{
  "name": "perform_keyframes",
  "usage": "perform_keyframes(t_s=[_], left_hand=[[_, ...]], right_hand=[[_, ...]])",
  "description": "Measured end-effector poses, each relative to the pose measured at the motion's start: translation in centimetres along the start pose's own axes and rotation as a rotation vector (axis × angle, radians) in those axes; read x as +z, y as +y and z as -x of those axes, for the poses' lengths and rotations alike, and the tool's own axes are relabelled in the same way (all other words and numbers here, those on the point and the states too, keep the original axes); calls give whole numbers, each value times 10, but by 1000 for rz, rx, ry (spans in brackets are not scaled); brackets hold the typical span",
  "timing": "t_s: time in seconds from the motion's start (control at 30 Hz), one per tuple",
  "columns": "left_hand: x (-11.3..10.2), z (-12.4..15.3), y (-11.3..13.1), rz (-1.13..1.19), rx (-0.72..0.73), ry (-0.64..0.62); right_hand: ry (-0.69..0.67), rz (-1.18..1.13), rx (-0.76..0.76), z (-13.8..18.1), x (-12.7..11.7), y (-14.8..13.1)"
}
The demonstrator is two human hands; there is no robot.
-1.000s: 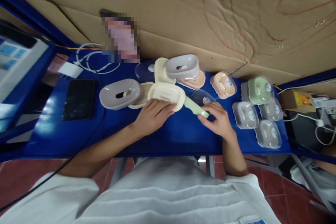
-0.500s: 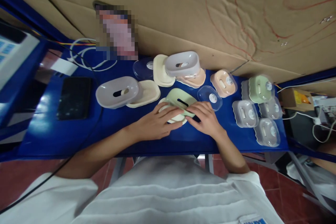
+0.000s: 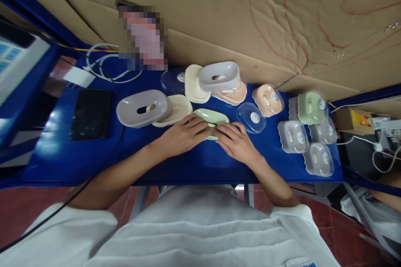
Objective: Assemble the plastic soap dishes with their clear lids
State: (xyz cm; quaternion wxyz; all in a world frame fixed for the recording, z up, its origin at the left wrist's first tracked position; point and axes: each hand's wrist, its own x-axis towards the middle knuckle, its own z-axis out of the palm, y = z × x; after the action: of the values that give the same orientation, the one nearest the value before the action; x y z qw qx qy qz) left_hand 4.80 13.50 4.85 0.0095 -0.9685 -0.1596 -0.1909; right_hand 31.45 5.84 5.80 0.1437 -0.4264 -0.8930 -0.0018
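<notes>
At the frame's centre, the left hand [image 3: 184,134] and right hand [image 3: 240,142] had fingers curled over a light-green oval dish [image 3: 213,114], lying beneath and between them; whether they pinched it could not be told. Fingers hid much of it. Upper left, pixelation masked an object [image 3: 144,37] on the cardboard [image 3: 200,8].

The green dish [image 3: 216,117] looks glossy plastic; the loose lid [image 3: 249,122], clear plastic; the tabletop [image 3: 188,167], shiny; the backing [image 3: 203,8], creased paper.

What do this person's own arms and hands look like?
The left hand and right hand are bare: no gloves, and no visible rings or watch. The forearms are uncovered below loose, short, plain white sleeves.
</notes>
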Motion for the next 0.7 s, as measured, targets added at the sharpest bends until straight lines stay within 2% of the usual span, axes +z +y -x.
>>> perform_keyframes(t_s=[0.1, 0.27, 0.4, 0.5, 0.6, 0.7], left_hand=[[2, 1, 1, -9, -12, 24], [7, 1, 9, -46, -112, 78], [15, 4, 16, -72, -147, 68], [17, 4, 17, -56, -157, 56], [14, 3, 16, -5, -181, 46], [11, 1, 16, 26, -209, 52]], right_hand=[[12, 40, 8, -1, -1, 0], [5, 72, 31, -2, 0, 4], [-31, 86, 55, -2, 4, 5], [-29, 14, 62, -2, 1, 8], [35, -61, 87, -7, -10, 19], [137, -31, 183, -24, -27, 37]])
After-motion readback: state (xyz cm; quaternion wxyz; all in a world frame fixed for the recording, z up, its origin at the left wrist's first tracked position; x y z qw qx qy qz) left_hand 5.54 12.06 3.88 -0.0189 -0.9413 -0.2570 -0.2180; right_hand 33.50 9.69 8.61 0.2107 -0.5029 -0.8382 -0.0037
